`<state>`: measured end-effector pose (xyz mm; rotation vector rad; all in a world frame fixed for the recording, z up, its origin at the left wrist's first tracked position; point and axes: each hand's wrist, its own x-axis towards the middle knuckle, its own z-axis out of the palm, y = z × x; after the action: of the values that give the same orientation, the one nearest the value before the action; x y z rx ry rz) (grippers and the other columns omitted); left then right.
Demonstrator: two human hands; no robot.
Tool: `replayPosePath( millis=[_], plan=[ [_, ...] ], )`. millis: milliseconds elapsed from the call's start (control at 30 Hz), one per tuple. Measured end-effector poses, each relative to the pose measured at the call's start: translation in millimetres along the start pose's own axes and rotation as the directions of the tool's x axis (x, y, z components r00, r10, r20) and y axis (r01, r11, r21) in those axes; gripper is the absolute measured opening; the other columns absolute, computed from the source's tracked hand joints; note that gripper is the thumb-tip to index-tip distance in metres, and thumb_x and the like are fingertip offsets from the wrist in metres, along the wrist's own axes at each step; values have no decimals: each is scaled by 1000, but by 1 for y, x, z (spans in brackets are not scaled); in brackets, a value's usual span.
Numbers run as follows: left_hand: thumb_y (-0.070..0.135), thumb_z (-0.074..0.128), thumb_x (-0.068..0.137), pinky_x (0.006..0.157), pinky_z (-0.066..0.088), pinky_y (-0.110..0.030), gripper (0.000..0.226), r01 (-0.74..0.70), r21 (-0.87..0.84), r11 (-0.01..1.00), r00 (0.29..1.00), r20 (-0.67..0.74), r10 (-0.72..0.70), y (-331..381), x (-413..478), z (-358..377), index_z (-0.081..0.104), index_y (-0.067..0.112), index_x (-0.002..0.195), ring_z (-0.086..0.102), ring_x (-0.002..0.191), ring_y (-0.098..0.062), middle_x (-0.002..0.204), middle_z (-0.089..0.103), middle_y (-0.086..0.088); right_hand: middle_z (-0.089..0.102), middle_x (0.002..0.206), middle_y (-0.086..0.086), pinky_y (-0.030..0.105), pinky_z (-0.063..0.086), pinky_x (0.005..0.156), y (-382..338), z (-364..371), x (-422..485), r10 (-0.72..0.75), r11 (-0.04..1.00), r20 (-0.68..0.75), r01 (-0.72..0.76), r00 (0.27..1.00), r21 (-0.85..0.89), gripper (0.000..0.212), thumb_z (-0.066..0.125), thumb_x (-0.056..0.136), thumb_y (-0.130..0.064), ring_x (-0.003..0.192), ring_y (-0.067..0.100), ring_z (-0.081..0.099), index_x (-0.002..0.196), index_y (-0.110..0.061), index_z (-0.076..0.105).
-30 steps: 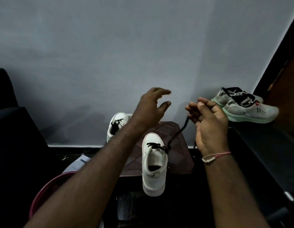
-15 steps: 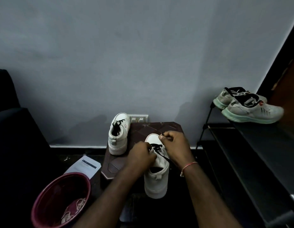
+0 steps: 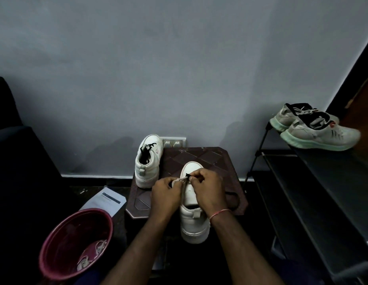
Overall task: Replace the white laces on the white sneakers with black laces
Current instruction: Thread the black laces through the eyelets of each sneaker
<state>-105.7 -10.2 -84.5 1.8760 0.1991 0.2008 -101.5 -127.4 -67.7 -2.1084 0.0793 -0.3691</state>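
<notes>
On one dark table (image 3: 216, 159) stand two white sneakers: the far sneaker (image 3: 147, 171) at centre left carries a black lace (image 3: 147, 150), the near sneaker (image 3: 194, 223) lies in the centre under two hands. The left hand (image 3: 163, 195) pinches the near sneaker's eyelet edge and the right hand (image 3: 209, 190) pinches the black lace tip (image 3: 187, 175), which sticks out between their fingertips. Two grey running shoes (image 3: 314, 130) lie at the right, one red bucket (image 3: 65, 239) at the lower left

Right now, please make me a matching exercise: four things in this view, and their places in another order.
1 far white sneaker
2 grey running shoes
3 maroon bucket
4 sheet of paper

A on the black rack
B flat on the floor, beside the brown stool
C bottom left, open top up
D on that stool, by the wall

Pairs: 1-D, 2-A, 3-C, 4-B
</notes>
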Motion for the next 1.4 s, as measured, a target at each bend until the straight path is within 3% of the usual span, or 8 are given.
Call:
replayPosePath(
  millis=[167, 500, 733, 1100, 1167, 1233, 1300, 1400],
  plan=[
    [25, 54, 75, 56, 50, -46, 27, -16, -65, 998, 1000, 8, 16, 2, -4, -2, 69, 4, 69, 53, 57, -13, 70, 68, -18, 71, 75, 3, 34, 51, 72, 1, 3, 3, -30, 991, 77, 40, 997, -129, 6, 65, 74, -9, 76, 21, 64, 72, -13, 69],
    [32, 50, 72, 65, 54, -48, 28, -40, -51, 998, 999, 10, 40, 0, -9, 0, 72, 15, 74, 65, 66, -22, 67, 70, -5, 66, 70, 6, 38, 50, 70, 1, 8, 3, -3, 968, 129, 35, 992, -249, 11, 62, 70, -12, 77, 27, 59, 62, -18, 59],
    [36, 50, 72, 70, 55, -39, 28, -52, -25, 998, 999, 1, 52, 6, -14, 1, 74, 23, 81, 67, 74, -11, 72, 71, 8, 69, 74, -3, 34, 52, 73, 7, 6, 3, 34, 997, 111, -25, 993, -75, 6, 64, 77, -15, 74, 15, 63, 71, -16, 67],
    [45, 54, 77, 70, 54, -36, 28, -42, -11, 999, 999, -21, 42, 0, -13, 6, 72, 24, 79, 65, 72, -7, 73, 70, 8, 70, 71, -6, 37, 55, 72, 14, 10, 5, 35, 995, 175, -18, 984, -97, 12, 62, 78, -25, 72, 14, 65, 68, -23, 67],
    [43, 56, 87, 67, 51, -34, 33, -26, -71, 997, 1000, -7, 26, -2, -11, 7, 69, 17, 73, 61, 67, -7, 69, 68, 6, 71, 72, -7, 37, 55, 74, 17, 12, 5, 45, 997, 162, -33, 986, -74, 12, 64, 78, -24, 73, 12, 66, 67, -24, 67],
    [32, 56, 94, 65, 46, -33, 37, 65, -262, 963, 998, 26, -60, 0, -11, 6, 67, 7, 70, 56, 65, -11, 67, 66, -1, 72, 73, -8, 35, 55, 75, 19, 13, 6, 44, 998, 143, -37, 989, -52, 11, 68, 77, -21, 73, 9, 66, 67, -24, 68],
    [17, 59, 93, 68, 48, -31, 25, 182, -431, 884, 983, 87, -160, 4, -9, 3, 70, 2, 76, 60, 70, -17, 73, 69, -12, 72, 73, -8, 35, 55, 74, 19, 13, 6, 46, 998, 132, -40, 990, -45, 11, 70, 77, -20, 73, 8, 66, 67, -25, 69],
    [6, 64, 88, 70, 53, -30, 10, 205, -434, 877, 975, 166, -146, 4, -6, -3, 70, -1, 88, 65, 75, -20, 84, 73, -18, 71, 74, -7, 34, 55, 74, 17, 11, 5, 53, 998, 126, -47, 991, -52, 16, 70, 78, -18, 73, 9, 66, 65, -27, 66]
  ],
)
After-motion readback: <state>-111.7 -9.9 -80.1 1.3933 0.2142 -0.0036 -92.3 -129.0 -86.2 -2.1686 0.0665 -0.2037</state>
